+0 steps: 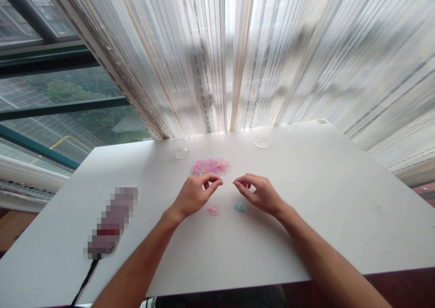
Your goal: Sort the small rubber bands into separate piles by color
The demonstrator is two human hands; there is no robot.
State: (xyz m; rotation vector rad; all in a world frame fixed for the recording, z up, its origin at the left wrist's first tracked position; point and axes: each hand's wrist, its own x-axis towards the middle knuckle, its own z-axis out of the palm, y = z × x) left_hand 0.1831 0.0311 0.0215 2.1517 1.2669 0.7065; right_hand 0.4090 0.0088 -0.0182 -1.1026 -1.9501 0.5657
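Observation:
My left hand [193,194] hovers over the white table [322,199] with thumb and fingers pinched together; whatever is in the pinch is too small to make out. My right hand [258,192] mirrors it a little to the right, fingers curled into a pinch too. Just beyond both hands lies a heap of tiny pink, purple and blue elastic bands [211,165]. Below the hands sit two small sorted clusters: a pink one [213,210] near my left hand and a blue one [239,206] near my right.
A small clear round container [179,148] stands at the back of the table, its clear lid [261,141] further right. A blurred-out flat device [112,222] with a black cable lies at the left. Striped sheer curtains hang behind the table; a window is at left.

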